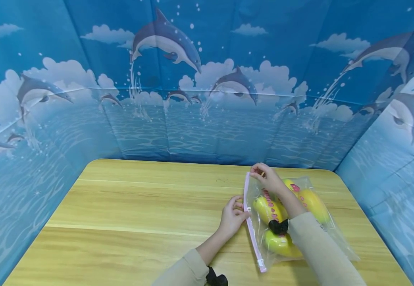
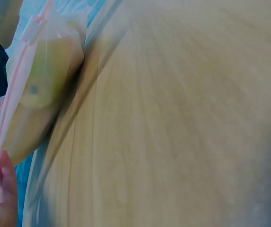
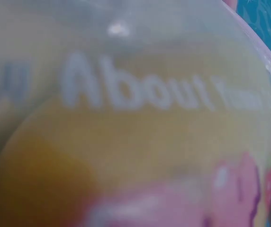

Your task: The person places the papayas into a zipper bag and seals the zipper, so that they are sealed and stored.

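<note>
A clear zip bag with a pink zip strip lies on the right of the table. Several yellow mango-shaped fruits fill it, some greenish at one end. My left hand pinches the middle of the strip between thumb and fingers; the left wrist view shows these fingers on the pink edge. Reaching across the bag, my right hand pinches its far corner at the strip's end. A slider sits at the strip's near end. Pale lettering on the bag fills the right wrist view.
The wooden table extends to the left of the bag. Behind and beside it hangs a blue curtain printed with dolphins. Black wrist straps show at both sleeves; the right one overlaps the bag.
</note>
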A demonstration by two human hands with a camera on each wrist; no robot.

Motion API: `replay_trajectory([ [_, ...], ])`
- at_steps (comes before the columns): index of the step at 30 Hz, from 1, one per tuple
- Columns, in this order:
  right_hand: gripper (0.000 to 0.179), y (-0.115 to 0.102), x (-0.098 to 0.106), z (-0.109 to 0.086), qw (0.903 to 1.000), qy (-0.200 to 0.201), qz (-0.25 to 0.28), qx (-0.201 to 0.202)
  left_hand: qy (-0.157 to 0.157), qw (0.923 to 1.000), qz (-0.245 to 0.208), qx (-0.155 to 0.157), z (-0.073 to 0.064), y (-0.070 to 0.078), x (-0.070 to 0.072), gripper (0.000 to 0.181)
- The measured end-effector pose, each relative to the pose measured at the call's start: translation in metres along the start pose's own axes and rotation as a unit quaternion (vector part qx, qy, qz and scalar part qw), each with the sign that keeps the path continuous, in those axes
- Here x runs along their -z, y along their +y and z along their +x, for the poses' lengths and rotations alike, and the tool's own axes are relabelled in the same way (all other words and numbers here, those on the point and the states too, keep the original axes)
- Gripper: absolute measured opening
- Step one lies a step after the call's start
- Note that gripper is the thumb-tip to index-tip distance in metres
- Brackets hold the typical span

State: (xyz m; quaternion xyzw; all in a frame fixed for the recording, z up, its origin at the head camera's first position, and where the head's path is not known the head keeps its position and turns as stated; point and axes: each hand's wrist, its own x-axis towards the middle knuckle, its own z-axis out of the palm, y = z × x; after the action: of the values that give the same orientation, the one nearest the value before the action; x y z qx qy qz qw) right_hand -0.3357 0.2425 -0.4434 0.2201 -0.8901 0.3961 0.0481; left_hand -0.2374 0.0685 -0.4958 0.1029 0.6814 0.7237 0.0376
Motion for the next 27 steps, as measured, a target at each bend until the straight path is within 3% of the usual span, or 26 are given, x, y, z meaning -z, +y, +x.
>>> replay_trajectory([
  [7, 0.024, -0.015, 0.022, -0.005, 0.9962, -0.053, -0.066, 0.022, -0.010, 0.9996, -0.025, 0.006, 0.007, -0.018, -0.002, 0.052],
  [10, 0.037, -0.026, 0.044, -0.010, 0.9956, -0.045, -0.080, 0.017, -0.014, 0.9995, -0.027, 0.009, 0.007, -0.019, -0.002, 0.053],
  [14, 0.048, -0.034, 0.077, -0.025, 0.9960, -0.027, -0.083, -0.019, -0.020, 0.9993, -0.027, 0.014, 0.006, -0.018, 0.000, 0.053],
  [21, 0.062, -0.014, 0.121, -0.071, 0.9940, -0.008, -0.028, -0.105, -0.023, 0.9991, -0.033, 0.016, 0.005, -0.016, 0.002, 0.053],
  [24, 0.066, 0.001, 0.131, -0.095, 0.9889, -0.006, -0.005, -0.148, -0.024, 0.9991, -0.033, 0.014, 0.005, -0.017, 0.003, 0.053],
  [27, 0.068, 0.020, 0.135, -0.119, 0.9859, -0.008, 0.015, -0.166, -0.023, 0.9991, -0.032, 0.017, 0.005, -0.018, 0.004, 0.054],
])
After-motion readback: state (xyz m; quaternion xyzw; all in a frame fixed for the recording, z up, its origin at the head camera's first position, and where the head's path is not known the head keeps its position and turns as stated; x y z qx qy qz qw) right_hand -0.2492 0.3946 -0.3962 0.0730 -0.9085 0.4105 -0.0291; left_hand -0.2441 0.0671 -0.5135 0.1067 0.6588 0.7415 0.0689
